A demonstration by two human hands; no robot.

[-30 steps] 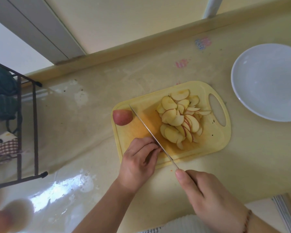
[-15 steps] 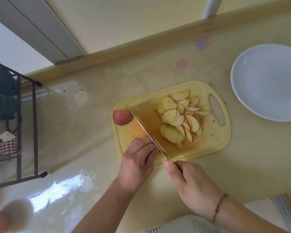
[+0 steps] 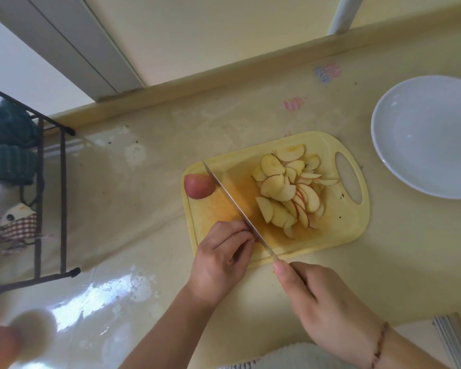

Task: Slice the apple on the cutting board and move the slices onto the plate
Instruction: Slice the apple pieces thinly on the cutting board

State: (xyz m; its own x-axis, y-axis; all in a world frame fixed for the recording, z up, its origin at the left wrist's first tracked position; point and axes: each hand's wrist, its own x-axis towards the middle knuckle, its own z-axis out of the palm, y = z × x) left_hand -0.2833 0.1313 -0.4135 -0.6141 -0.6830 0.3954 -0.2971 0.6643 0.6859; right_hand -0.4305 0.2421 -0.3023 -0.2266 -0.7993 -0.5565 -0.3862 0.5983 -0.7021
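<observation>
Right hand [image 3: 328, 307] drew knife [image 3: 234, 203] back; plate [image 3: 399, 166] holds nothing.

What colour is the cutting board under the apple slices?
Pale yellow, with orange staining near its middle; the cutting board shows clearly in the head view.

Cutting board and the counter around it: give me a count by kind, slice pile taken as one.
Cutting board: 1
Knife: 1
Uncut apple piece: 1
Pile of apple slices: 1
Plate: 1, holding no slices
Total: 5
</observation>
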